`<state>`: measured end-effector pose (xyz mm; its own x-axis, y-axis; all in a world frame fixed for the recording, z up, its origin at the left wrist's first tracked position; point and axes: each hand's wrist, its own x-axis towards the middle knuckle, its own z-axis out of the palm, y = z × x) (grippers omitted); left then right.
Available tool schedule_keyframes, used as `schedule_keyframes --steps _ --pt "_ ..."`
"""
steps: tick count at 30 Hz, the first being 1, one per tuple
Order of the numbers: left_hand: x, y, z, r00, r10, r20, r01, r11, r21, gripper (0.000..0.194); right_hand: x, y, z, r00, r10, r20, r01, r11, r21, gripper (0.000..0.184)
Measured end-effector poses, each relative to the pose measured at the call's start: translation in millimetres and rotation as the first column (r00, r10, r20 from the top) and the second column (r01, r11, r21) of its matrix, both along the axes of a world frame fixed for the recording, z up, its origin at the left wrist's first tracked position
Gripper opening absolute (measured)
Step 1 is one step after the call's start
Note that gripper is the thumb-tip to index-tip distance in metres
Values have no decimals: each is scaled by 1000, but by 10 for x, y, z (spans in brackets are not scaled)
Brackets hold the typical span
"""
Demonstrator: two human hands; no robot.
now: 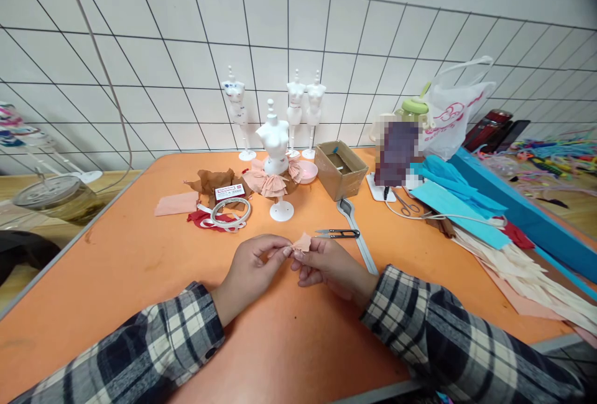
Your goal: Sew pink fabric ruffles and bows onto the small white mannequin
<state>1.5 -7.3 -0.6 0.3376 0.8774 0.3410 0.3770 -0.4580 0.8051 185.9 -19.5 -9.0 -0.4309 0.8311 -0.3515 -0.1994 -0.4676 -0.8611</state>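
Observation:
A small piece of peach crepe paper point(303, 242) is pinched between my two hands above the orange table. My left hand point(259, 267) grips its left end with thumb and forefinger. My right hand point(333, 264) pinches the lower right side, its other fingers curled. Just beyond my hands stands a white mini mannequin point(274, 140) wearing a ruffled peach paper skirt point(268, 181). Thread snips point(338, 234) lie right behind my right hand, across a long grey spoon-shaped tool point(357, 233).
Left of the mannequin are tape rolls point(231, 212), a small white box point(229, 191) and brown paper point(209, 183). A cardboard box point(341, 171) and pink bowl point(308, 172) stand behind. Scissors point(409, 205), a cable and blue paper point(466, 205) lie right; more mannequins point(296, 105) line the wall.

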Motion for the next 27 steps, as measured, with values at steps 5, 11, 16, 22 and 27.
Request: schedule_keyframes --steps 5,11,16,22,27 --pt "-32 75 -29 998 16 58 -13 998 -54 17 47 19 19 997 -25 -72 21 998 -51 36" --pt "-151 108 52 923 -295 -246 373 842 391 22 98 63 -17 991 49 124 -55 998 41 22" --pt "-261 171 122 797 -204 -569 558 611 562 29 154 94 22 877 -84 474 -215 812 542 2" --pt "-262 159 144 765 -69 -640 567 545 618 26 206 106 11 734 -335 590 -464 387 797 8" --pt "-215 126 120 750 1 -661 538 579 612 26 253 102 79 664 -460 589 -570 199 797 14"
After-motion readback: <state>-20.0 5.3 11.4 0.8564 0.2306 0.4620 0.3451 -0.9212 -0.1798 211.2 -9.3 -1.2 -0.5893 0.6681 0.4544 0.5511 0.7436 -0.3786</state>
